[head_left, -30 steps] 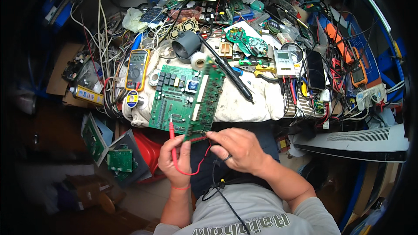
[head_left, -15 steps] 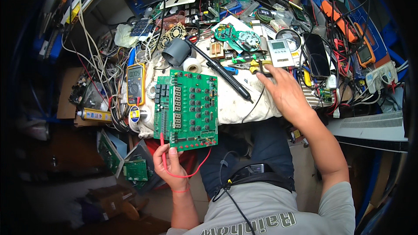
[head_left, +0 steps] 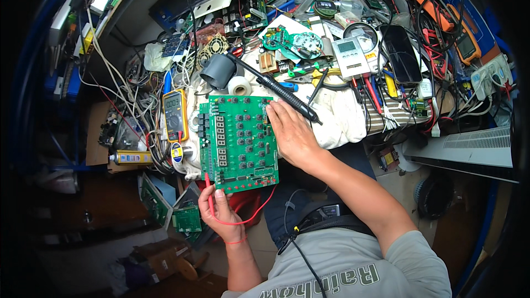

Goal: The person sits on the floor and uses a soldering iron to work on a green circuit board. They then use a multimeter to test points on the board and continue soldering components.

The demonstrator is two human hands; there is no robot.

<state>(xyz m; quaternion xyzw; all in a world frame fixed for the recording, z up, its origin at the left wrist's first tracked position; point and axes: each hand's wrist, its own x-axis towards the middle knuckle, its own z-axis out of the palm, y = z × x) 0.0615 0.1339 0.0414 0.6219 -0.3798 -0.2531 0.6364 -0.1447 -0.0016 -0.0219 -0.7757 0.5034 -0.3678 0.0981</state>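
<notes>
A green circuit board (head_left: 255, 132) with a row of digit displays and many small buttons is held up at the near edge of the workbench. My left hand (head_left: 223, 215) grips its lower left corner, thumb in front, and also pinches a red test probe (head_left: 209, 198) upright against that edge. The probe's red lead loops below the board. My right hand (head_left: 296, 139) has its fingers at the board's upper right edge; its thumb is hidden. Left of the board, a yellow multimeter (head_left: 175, 115) lies face up. Beyond my right hand rests a black probe (head_left: 318, 86).
A black ribbed hose-like tool (head_left: 287, 97) lies behind the board, beside a grey cylinder (head_left: 217, 72) and a tape roll (head_left: 239, 85). Yellow-handled pliers (head_left: 334, 81), a white device with a display (head_left: 351, 58) and a black phone (head_left: 401, 54) lie right. Tangled cables border the left.
My right hand has left the black probe near the pliers and come left to the board's right edge. The board stays in my left hand; the multimeter's reading has changed.
</notes>
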